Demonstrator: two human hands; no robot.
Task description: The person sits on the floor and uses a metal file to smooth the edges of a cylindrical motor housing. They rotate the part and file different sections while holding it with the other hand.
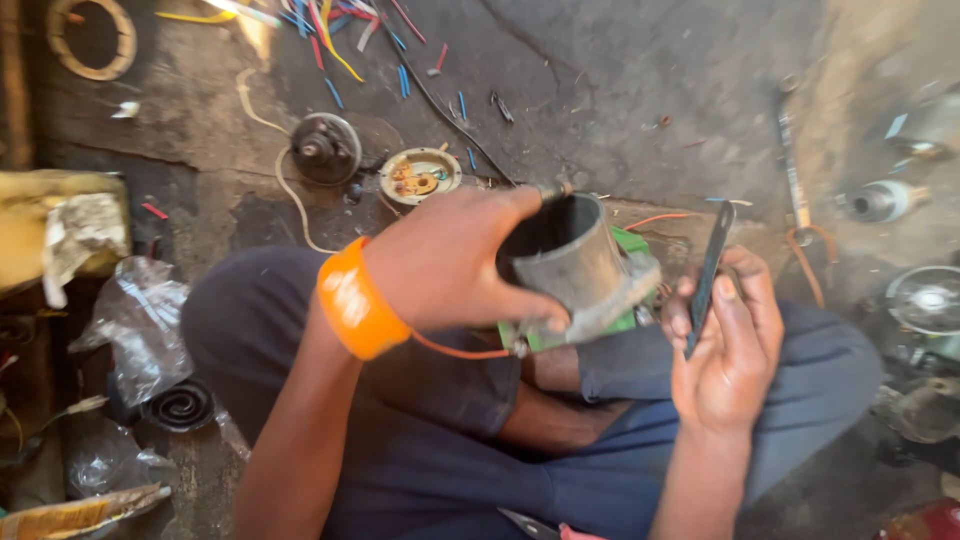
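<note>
My left hand (450, 265), with an orange wristband (355, 300) on the wrist, grips a grey metal cylinder housing (580, 265) that has a green part (628, 242) under it and an orange wire (455, 350) trailing from it. The cylinder's open mouth faces up and left. My right hand (725, 350) holds a thin dark flat blade (708, 275) upright, just right of the housing and not touching it. Both hands are above my lap in dark blue trousers (420, 460).
On the dirty concrete floor ahead lie a round dark motor part (325, 148), a round cream cap with copper contacts (420, 175), cut coloured wire bits (335, 45) and a ring (90, 38). Plastic bags (135, 320) and a coiled spring (180, 405) sit left; metal parts (925, 300) lie right.
</note>
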